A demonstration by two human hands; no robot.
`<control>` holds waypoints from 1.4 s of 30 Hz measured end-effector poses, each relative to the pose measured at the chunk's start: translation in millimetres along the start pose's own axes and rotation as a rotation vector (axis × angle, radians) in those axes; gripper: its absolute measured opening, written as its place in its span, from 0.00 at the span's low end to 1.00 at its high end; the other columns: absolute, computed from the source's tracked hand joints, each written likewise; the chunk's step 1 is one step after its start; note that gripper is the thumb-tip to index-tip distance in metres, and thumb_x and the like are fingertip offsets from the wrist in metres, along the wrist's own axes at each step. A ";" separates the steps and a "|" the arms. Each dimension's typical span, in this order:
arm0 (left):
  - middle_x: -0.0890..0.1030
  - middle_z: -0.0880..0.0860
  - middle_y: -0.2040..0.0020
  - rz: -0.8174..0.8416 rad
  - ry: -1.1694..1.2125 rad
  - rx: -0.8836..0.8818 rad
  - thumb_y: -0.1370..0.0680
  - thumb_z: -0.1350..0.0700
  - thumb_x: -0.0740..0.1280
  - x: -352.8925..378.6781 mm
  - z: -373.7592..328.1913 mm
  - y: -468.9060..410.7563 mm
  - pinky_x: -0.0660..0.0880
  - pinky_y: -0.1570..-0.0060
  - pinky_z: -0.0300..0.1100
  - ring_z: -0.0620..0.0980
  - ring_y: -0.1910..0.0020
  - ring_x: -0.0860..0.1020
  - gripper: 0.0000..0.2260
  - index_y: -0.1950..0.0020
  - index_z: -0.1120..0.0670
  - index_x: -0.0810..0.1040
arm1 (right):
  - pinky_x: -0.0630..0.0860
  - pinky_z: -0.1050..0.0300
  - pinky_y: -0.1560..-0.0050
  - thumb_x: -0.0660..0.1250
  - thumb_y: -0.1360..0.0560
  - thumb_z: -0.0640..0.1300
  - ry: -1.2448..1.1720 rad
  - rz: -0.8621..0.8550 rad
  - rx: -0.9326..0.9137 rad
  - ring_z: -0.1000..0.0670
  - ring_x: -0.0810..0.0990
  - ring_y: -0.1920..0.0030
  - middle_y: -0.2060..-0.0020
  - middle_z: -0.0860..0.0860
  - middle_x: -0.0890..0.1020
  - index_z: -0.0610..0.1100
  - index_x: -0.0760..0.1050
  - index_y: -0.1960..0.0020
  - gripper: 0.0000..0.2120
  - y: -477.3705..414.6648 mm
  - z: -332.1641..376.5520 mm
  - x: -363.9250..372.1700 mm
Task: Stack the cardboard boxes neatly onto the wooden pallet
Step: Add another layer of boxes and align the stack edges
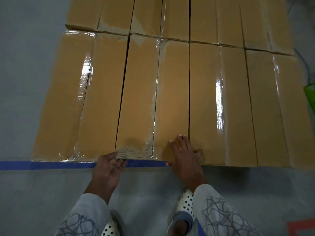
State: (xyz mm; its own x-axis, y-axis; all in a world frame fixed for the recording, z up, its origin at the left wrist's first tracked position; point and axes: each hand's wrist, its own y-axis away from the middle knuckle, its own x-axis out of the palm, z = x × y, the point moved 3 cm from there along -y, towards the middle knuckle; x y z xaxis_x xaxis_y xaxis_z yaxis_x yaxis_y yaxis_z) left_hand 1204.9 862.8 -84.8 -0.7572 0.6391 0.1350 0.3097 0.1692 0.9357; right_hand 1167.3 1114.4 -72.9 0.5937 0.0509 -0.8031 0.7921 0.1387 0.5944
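Several long brown cardboard boxes lie side by side in two rows, sealed with clear tape. The middle box (153,92) of the near row has a torn front edge. My left hand (109,167) is at that box's near edge, thumb on top and fingers curled under the rim. My right hand (184,157) lies flat on the same box's top near its right corner, fingers spread. The wooden pallet is hidden beneath the boxes.
A blue tape line (51,165) runs across the grey floor along the front of the boxes. A green object (311,96) shows at the right edge. My feet in white perforated shoes (185,206) stand just behind the line. Red tape (301,227) marks the floor's lower right.
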 end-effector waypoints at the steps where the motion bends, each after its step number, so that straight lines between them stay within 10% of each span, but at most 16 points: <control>1: 0.81 0.62 0.42 0.003 0.002 -0.005 0.18 0.64 0.61 -0.3 -0.1 0.8 0.76 0.42 0.49 0.57 0.46 0.81 0.11 0.37 0.63 0.75 | 0.62 0.28 0.29 0.67 0.20 0.60 -0.004 0.004 0.000 0.44 0.41 0.17 0.17 0.46 0.43 0.53 0.49 0.17 0.41 0.1 0.8 -0.1; 7: 0.83 0.58 0.49 -0.009 -0.114 -0.022 0.18 0.59 0.62 -4.7 2.8 19.0 0.75 0.42 0.53 0.56 0.48 0.81 0.05 0.47 0.57 0.78 | 0.60 0.29 0.28 0.70 0.24 0.63 -0.121 -0.030 0.069 0.46 0.44 0.17 0.17 0.48 0.47 0.54 0.54 0.18 0.42 5.4 5.4 -9.4; 13: 0.74 0.64 0.27 -0.155 -0.177 0.003 0.17 0.56 0.64 -52.5 -30.8 74.7 0.74 0.36 0.62 0.57 0.45 0.78 0.06 0.49 0.54 0.80 | 0.69 0.27 0.38 0.78 0.33 0.64 -0.241 -0.193 -0.051 0.40 0.69 0.24 0.23 0.44 0.70 0.49 0.74 0.28 0.39 39.9 95.1 -21.3; 18: 0.76 0.61 0.34 -0.233 -0.100 0.125 0.16 0.59 0.61 -112.4 -100.9 50.9 0.77 0.45 0.61 0.60 0.41 0.77 0.15 0.31 0.62 0.76 | 0.72 0.32 0.37 0.81 0.37 0.62 -0.301 -0.236 -0.188 0.37 0.70 0.25 0.24 0.43 0.71 0.49 0.75 0.30 0.40 20.8 197.9 -20.7; 27: 0.78 0.67 0.43 -0.143 -0.094 0.043 0.19 0.65 0.65 -152.7 -156.4 -14.6 0.80 0.48 0.53 0.64 0.48 0.79 0.02 0.50 0.60 0.75 | 0.69 0.36 0.28 0.79 0.30 0.41 -0.302 -0.207 -0.043 0.40 0.62 0.22 0.20 0.45 0.62 0.51 0.69 0.25 0.37 -7.0 251.4 8.7; 31: 0.79 0.66 0.50 -0.092 -0.055 0.026 0.19 0.67 0.64 -154.0 -158.7 -13.6 0.84 0.57 0.49 0.64 0.53 0.80 0.03 0.50 0.60 0.74 | 0.80 0.38 0.43 0.84 0.39 0.38 -0.323 -0.246 -0.046 0.37 0.76 0.33 0.29 0.41 0.75 0.47 0.78 0.33 0.37 -13.4 240.6 6.8; 42: 0.77 0.68 0.45 -0.043 -0.022 -0.075 0.19 0.66 0.63 -148.9 -173.1 -11.8 0.75 0.35 0.57 0.65 0.47 0.80 0.03 0.48 0.59 0.73 | 0.83 0.42 0.58 0.88 0.46 0.42 -0.237 -0.247 -0.033 0.38 0.83 0.46 0.36 0.41 0.81 0.46 0.81 0.37 0.39 -21.4 244.7 0.6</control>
State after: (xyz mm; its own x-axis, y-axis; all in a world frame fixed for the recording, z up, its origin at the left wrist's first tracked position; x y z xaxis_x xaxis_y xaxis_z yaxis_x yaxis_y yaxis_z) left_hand 1214.4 635.8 -59.4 -0.7555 0.6492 0.0880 0.2329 0.1407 0.9623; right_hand 1185.4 869.5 -75.9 0.4042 -0.2192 -0.8880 0.9133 0.1501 0.3786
